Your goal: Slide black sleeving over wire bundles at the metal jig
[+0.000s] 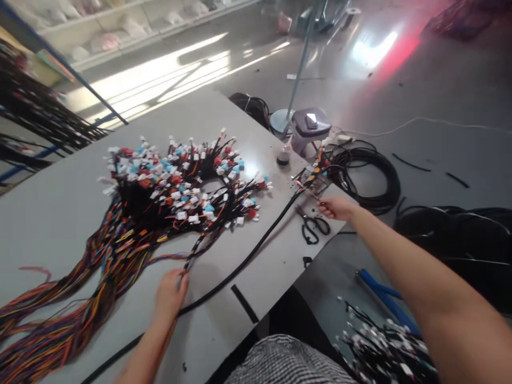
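My left hand (171,292) is closed around a thin bundle of wires (194,248), partly wrapped in black, which runs up toward a heap of wire harnesses (176,186) with white, blue and red connectors. My right hand (334,207) is pinched near the table's right corner, around a thin piece that I cannot make out. Just beyond its fingers, a long black sleeve (256,249) ends beside a small metal fixture (316,181) with orange and black wires. Black-handled scissors (314,225) lie below my right hand.
Long coloured wire tails (92,309) spread across the table's left (48,229). A short black tube (244,303) lies near the front edge. A small dark-bottomed bottle (283,156) stands near the right edge, with a stool (310,125) beyond. Coiled black tubing (372,176) is to the right.
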The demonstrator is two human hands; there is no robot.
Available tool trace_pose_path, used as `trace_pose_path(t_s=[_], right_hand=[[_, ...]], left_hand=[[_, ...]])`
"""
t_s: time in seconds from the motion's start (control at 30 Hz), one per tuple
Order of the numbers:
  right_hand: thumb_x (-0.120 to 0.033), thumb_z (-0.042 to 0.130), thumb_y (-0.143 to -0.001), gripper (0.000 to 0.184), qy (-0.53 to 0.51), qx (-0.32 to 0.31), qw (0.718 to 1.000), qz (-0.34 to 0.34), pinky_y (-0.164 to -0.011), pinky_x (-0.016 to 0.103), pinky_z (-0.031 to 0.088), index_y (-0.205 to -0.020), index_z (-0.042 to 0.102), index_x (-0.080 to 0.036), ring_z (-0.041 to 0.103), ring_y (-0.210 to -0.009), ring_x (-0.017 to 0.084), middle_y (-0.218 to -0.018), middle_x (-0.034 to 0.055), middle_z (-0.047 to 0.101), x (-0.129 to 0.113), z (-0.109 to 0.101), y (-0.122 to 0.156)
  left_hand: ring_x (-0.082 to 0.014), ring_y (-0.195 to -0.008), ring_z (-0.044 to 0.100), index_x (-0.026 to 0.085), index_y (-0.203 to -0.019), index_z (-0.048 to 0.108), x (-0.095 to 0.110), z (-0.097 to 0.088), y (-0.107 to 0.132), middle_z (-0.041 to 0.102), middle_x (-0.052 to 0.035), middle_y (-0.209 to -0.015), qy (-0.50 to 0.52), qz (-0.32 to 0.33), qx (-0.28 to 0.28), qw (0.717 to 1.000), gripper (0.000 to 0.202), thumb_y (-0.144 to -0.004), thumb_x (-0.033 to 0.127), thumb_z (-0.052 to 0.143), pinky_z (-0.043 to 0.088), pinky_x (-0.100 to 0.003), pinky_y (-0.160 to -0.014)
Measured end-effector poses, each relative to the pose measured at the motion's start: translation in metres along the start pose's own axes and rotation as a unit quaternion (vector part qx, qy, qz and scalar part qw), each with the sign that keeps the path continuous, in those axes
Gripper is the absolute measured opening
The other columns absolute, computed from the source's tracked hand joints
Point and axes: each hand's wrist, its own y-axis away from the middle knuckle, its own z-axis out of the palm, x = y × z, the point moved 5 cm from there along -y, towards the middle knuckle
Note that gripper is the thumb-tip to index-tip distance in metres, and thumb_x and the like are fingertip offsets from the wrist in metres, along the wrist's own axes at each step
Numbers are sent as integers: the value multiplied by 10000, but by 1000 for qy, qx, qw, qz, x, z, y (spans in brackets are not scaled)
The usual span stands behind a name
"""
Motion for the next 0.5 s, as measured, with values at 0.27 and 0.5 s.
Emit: trace_pose_path(t_s=[0.27, 0.5], right_hand=[[-380, 460, -860, 279, -22, -221, 975, 30, -421, 197, 275, -685, 500, -166, 386, -423, 98, -521, -25, 455, 100, 20, 62], [-293, 386, -936, 337, 250, -139, 955, -77, -609, 254, 379, -681, 556, -153, 563, -658, 173, -687, 79, 609, 93, 96, 88]], left_hand=[[-226, -963, 602, 165, -806, 633, 367, 94, -206, 680, -105, -909, 300, 128, -116, 938, 434, -971, 401, 308, 443, -344, -912], [-85, -431, 418, 143, -799, 583, 435, 143, -250, 577, -11, -605, 480, -38, -367, 796, 606, -820, 735, 454, 282, -229, -438]])
